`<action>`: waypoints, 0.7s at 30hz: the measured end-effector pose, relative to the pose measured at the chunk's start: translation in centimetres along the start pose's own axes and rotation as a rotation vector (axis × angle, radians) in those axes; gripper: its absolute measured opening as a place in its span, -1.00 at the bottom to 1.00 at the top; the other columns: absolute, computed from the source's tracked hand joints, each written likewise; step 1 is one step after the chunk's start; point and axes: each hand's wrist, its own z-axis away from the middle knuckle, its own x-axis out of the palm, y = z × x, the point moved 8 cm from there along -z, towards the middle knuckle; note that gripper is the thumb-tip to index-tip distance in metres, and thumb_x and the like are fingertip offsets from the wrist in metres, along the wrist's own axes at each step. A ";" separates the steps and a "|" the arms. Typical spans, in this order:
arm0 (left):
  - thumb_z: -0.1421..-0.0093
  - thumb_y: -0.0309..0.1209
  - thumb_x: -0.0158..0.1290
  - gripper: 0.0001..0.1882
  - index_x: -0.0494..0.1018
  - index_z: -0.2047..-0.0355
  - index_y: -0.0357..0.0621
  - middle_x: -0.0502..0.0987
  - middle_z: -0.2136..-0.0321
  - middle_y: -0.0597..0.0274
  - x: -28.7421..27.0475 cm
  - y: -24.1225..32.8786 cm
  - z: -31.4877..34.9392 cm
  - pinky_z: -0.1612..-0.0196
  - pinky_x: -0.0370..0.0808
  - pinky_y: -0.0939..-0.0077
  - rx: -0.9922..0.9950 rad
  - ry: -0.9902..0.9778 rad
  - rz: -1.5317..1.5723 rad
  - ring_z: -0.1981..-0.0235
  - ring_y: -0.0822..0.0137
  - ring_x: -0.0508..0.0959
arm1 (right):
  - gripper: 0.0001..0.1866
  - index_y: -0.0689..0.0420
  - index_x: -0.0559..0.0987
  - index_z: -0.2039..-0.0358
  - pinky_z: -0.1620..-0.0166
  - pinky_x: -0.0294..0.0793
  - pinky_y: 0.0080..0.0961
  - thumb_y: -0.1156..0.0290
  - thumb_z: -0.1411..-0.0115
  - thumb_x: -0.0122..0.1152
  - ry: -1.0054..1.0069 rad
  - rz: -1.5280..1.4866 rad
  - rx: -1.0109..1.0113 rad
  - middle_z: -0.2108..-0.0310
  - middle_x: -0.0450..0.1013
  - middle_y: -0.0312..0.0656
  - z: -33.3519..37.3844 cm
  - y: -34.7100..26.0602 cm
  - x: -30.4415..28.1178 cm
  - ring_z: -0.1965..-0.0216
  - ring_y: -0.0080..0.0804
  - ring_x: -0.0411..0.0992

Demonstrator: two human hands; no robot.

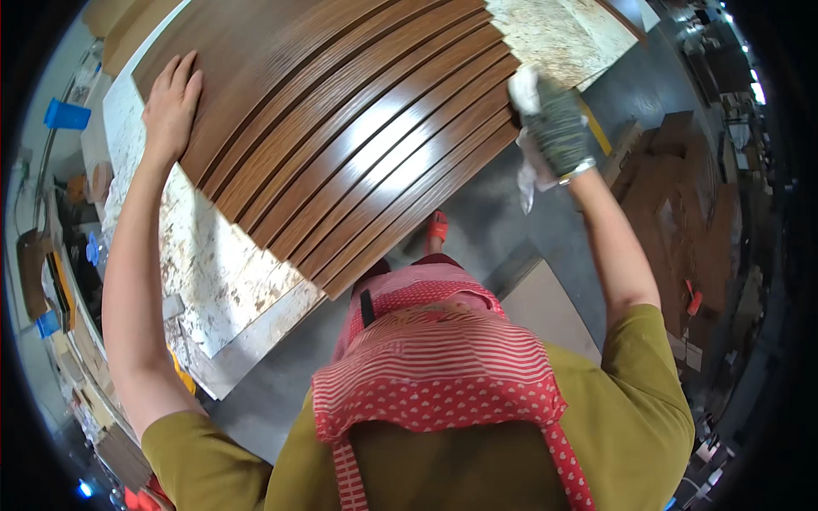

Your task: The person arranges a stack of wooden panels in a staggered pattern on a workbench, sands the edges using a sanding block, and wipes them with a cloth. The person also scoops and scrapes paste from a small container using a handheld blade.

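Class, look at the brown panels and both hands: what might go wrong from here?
Overlapping brown panels might slide if pushed. The bare left hand, at a panel's edge, might get scraped. White cloth hanging from the gloved right hand might snag on panel ends.

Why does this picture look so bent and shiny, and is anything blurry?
Head view: the fisheye lens bows straight edges, with black corners; head view: white glare washes across the middle of the stacked brown panels; head view: the gloved right hand looks softer than the bare left hand; head view: a bright light shines at upper right.
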 end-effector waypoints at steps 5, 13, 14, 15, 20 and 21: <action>-0.36 0.02 -0.27 -0.46 0.22 -0.28 0.20 0.21 -0.29 0.13 0.3 -0.4 0.0 -0.28 0.15 0.23 -0.002 0.008 -0.045 -0.30 0.10 0.20 | -0.50 0.30 0.44 -0.01 0.07 0.41 -0.18 0.43 -0.01 0.13 0.010 -0.343 -0.098 0.08 0.44 0.01 5.5 -19.7 1.2 0.14 -0.09 0.43; -0.33 -0.04 -0.24 -0.47 0.27 -0.21 -0.02 0.22 -0.25 -0.02 0.2 0.5 0.1 -0.27 0.13 0.05 -0.113 -0.040 -0.034 -0.28 0.05 0.17 | -0.31 0.19 0.39 -0.13 -0.15 0.31 -0.23 0.25 0.05 0.28 -0.143 -1.737 0.209 -0.04 0.39 -0.09 5.8 -25.0 -3.2 -0.07 -0.08 0.34; -0.33 -0.04 -0.24 -0.47 0.28 -0.20 -0.02 0.22 -0.25 -0.02 0.1 0.7 0.1 -0.27 0.13 0.05 -0.114 -0.039 -0.032 -0.28 0.05 0.18 | -0.29 0.20 0.35 -0.16 -0.19 0.27 -0.29 0.24 0.01 0.30 -0.039 -1.070 -0.102 -0.05 0.37 -0.09 5.2 -25.0 -5.4 -0.12 -0.13 0.31; -0.33 -0.03 -0.24 -0.47 0.28 -0.20 -0.02 0.23 -0.24 -0.02 0.0 0.9 0.2 -0.26 0.14 0.05 -0.114 -0.041 -0.027 -0.28 0.05 0.18 | -0.34 0.21 0.36 -0.13 -0.15 0.29 -0.27 0.25 -0.02 0.27 0.080 -0.646 -0.178 -0.02 0.37 -0.09 5.1 -25.7 -6.2 -0.08 -0.14 0.33; -0.33 -0.02 -0.26 -0.45 0.26 -0.21 -0.01 0.23 -0.25 -0.01 -0.1 1.0 0.1 -0.26 0.14 0.02 -0.125 -0.055 -0.050 -0.27 0.06 0.20 | -0.57 0.24 0.41 0.00 0.00 0.40 -0.20 0.30 -0.16 0.10 -0.388 -1.376 -0.113 0.14 0.42 -0.08 7.8 -35.3 -2.9 0.11 -0.22 0.40; -0.33 -0.02 -0.26 -0.45 0.26 -0.21 -0.01 0.23 -0.25 0.00 -0.2 1.0 0.1 -0.26 0.14 0.02 -0.125 -0.047 -0.064 -0.27 0.06 0.20 | -0.55 0.25 0.41 0.02 0.02 0.42 -0.20 0.31 -0.10 0.15 -0.453 -1.138 -0.347 0.18 0.44 -0.05 8.5 -37.0 -3.5 0.14 -0.16 0.43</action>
